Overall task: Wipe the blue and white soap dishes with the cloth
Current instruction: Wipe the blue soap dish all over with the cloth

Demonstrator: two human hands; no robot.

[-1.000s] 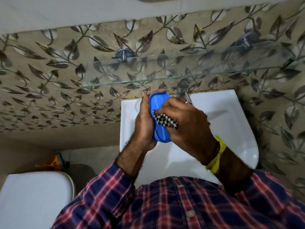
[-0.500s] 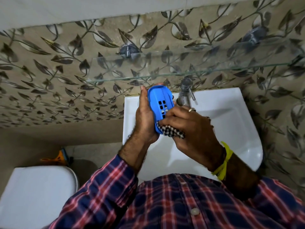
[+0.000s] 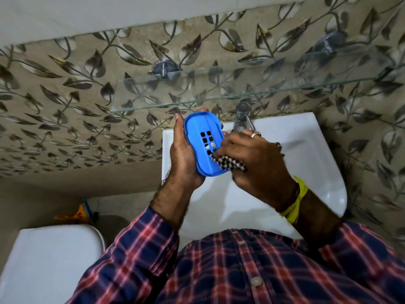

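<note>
You are holding the blue soap dish (image 3: 202, 145) upright over the left rim of the white sink (image 3: 306, 154), its drain holes facing you; your left hand (image 3: 185, 159) is wrapping around its left edge and back, fingertips curling over the top end, so it is clamped on the dish; your right hand (image 3: 256, 163) is gripping the black-and-white checked cloth (image 3: 228, 164) and pressing it against the lower right part of the dish, so both hands are meeting at the dish; a ring (image 3: 255, 134) is showing on one right finger, and a yellow band (image 3: 294, 202) is circling that wrist; the tap (image 3: 242, 117) is standing just beyond your right knuckles, under the glass shelf (image 3: 219, 93) fixed to the leaf-patterned wall (image 3: 65, 95); a white toilet lid (image 3: 48, 260) is lying low on the left; your plaid shirt (image 3: 241, 270) is filling the bottom of the view.
</note>
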